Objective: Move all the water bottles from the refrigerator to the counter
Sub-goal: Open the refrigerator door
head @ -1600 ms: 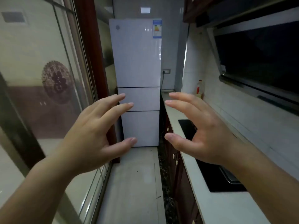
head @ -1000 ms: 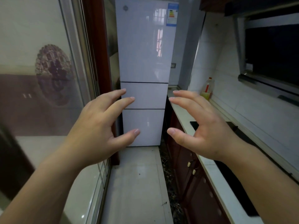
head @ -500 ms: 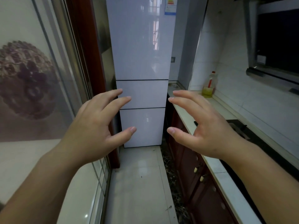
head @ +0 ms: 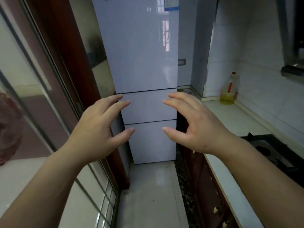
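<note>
Refrigerator [head: 144, 63] doors closed; oil bottle [head: 229, 89] on counter [head: 230, 117]; both hands [head: 97, 127] spread open, empty.

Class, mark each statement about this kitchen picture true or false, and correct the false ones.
1. All the doors of the refrigerator are closed. True.
2. The left hand holds a water bottle. False: it is empty, fingers spread.
3. A bottle of yellow liquid stands on the counter by the wall. True.
4. The right hand grips the refrigerator door. False: it is open and empty, and I cannot tell if it touches the door.
5. Water bottles stand on the counter. False: only the bottle of yellow liquid shows there.
</note>
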Motion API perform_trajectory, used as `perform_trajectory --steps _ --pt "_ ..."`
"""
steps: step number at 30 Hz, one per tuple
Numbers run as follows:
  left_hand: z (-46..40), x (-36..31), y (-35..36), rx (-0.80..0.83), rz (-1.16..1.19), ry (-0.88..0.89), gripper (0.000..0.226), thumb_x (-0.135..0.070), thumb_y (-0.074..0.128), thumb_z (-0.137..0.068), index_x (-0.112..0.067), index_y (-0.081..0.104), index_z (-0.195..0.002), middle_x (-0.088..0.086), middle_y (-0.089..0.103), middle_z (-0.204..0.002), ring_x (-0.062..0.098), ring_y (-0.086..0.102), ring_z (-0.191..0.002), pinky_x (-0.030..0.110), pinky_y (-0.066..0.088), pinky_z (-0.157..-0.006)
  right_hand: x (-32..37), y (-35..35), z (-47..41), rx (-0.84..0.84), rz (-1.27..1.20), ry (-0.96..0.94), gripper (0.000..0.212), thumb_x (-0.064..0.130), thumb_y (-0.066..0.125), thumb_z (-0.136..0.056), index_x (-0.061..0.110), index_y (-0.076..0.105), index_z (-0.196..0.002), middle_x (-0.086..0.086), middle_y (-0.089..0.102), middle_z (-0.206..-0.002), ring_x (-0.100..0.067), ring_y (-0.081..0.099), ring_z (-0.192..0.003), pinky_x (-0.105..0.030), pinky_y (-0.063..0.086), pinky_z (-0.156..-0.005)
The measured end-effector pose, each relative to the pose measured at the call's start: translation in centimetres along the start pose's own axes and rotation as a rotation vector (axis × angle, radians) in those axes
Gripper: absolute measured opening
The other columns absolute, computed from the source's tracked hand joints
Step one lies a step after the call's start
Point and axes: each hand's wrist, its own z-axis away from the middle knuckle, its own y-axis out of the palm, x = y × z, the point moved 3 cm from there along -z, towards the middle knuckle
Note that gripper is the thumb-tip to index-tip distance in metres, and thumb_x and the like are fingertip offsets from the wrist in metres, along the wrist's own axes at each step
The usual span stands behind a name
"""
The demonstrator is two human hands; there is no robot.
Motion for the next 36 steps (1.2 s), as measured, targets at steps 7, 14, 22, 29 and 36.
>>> perform_trajectory --steps 7,14,22,29,36 --pt "-5.4 1.3 2.7 -0.007 -0.041 -0.052 0.069 -0.058 0.049 -0.085 -0.017 0.049 -0.140 0.008 0.045 -0.147 0.028 0.043 -0.134 0.047 0.037 -0.107 -6.0 0.7 -3.9 0.008 0.019 -0.042 0.064 0.058 0.050 -0.083 0.026 0.044 -0.138 0.004 0.040 -0.146 -0.014 0.035 -0.134 -0.035 0.032 -0.108" --pt "-9.2 3.9 5.4 0.010 -0.039 -0.071 0.068 -0.060 0.047 -0.086 -0.019 0.048 -0.141 0.006 0.044 -0.148 0.026 0.041 -0.136 0.051 0.038 -0.107 -9.3 2.8 -7.7 0.017 0.003 -0.054 0.063 0.059 0.051 -0.083 0.029 0.042 -0.139 0.007 0.038 -0.146 -0.013 0.034 -0.135 -0.033 0.029 -0.107" --pt "-13.0 10.6 10.5 -0.008 0.012 -0.051 0.064 -0.057 0.049 -0.088 -0.019 0.052 -0.138 0.005 0.046 -0.147 0.024 0.042 -0.135 0.050 0.039 -0.107 -12.5 7.7 -13.2 0.058 0.038 -0.031 0.064 0.059 0.052 -0.083 0.029 0.043 -0.138 0.007 0.038 -0.146 -0.012 0.033 -0.135 -0.033 0.030 -0.107" --pt "-18.1 19.3 14.2 -0.024 0.074 -0.024 0.064 -0.057 0.050 -0.086 -0.022 0.049 -0.139 0.005 0.045 -0.147 0.023 0.043 -0.134 0.047 0.039 -0.106 -14.5 12.2 -21.4 0.068 0.094 -0.010 0.064 0.059 0.052 -0.083 0.030 0.043 -0.139 0.008 0.035 -0.148 -0.010 0.031 -0.135 -0.033 0.029 -0.108" --pt "-22.5 27.6 15.9 -0.039 0.109 -0.011 0.066 -0.058 0.050 -0.086 -0.021 0.047 -0.141 0.004 0.044 -0.148 0.022 0.042 -0.134 0.042 0.036 -0.105 -15.2 16.9 -29.5 0.048 0.143 -0.017 0.064 0.059 0.053 -0.084 0.029 0.043 -0.139 0.007 0.036 -0.148 -0.009 0.030 -0.136 -0.027 0.025 -0.106"
